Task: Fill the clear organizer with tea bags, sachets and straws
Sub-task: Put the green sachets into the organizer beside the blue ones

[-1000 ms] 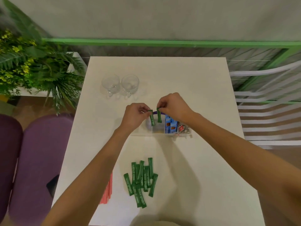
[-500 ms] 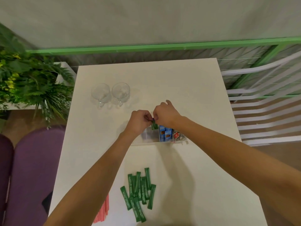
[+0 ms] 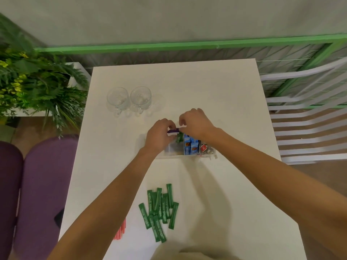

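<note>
The clear organizer [image 3: 206, 156] stands mid-table. Its compartments hold blue sachets [image 3: 190, 146] and red-tagged tea bags [image 3: 204, 148]. Green sachets [image 3: 179, 137] stand in a compartment left of the blue ones. My left hand [image 3: 158, 136] and my right hand [image 3: 195, 123] meet over that compartment, fingertips pinched on the green sachets. A purple band [image 3: 172, 131] shows at the organizer's back edge between the hands. A pile of several green sachets [image 3: 160, 209] lies near the front of the table. Red straws [image 3: 120, 231] peek out beside my left forearm.
Two empty glass cups [image 3: 129, 99] stand at the back left of the white table [image 3: 216, 87]. A leafy plant [image 3: 35, 81] is left of the table, purple seats [image 3: 41, 184] below it, and a white slatted chair [image 3: 308, 128] on the right.
Both hands have come together and lowered the two green sachets into the organizer compartment. The view has shifted, so the table sits lower in frame.
</note>
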A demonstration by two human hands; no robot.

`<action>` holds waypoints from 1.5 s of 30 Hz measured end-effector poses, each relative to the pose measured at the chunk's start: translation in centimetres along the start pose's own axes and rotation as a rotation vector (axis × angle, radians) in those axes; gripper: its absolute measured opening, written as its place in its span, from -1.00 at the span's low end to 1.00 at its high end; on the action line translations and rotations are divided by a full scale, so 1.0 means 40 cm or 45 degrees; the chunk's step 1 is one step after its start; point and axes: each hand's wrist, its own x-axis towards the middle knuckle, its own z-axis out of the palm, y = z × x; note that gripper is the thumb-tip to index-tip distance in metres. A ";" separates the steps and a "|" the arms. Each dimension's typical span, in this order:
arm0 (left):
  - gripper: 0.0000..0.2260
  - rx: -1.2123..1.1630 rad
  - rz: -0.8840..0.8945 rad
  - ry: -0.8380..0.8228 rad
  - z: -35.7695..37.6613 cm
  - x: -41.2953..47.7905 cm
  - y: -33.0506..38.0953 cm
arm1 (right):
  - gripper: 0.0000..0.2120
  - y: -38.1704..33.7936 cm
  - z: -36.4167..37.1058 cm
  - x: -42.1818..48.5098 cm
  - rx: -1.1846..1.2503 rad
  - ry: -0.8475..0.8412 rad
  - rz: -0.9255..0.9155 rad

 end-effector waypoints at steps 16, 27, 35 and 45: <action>-0.98 -0.211 -0.472 -0.113 0.055 -0.410 -0.085 | -0.72 -0.097 0.285 -0.368 0.454 -0.317 0.113; -0.82 -0.039 -0.748 -0.227 0.118 -0.440 -0.081 | -0.68 -0.182 0.400 -0.393 -0.011 -0.484 0.164; -0.89 -0.263 -0.748 -0.192 0.090 -0.441 -0.093 | -0.79 -0.171 0.419 -0.417 0.033 -0.353 0.135; -0.96 -0.304 -0.567 -0.319 0.032 -0.442 -0.089 | -0.96 -0.130 0.430 -0.420 0.403 -0.406 0.236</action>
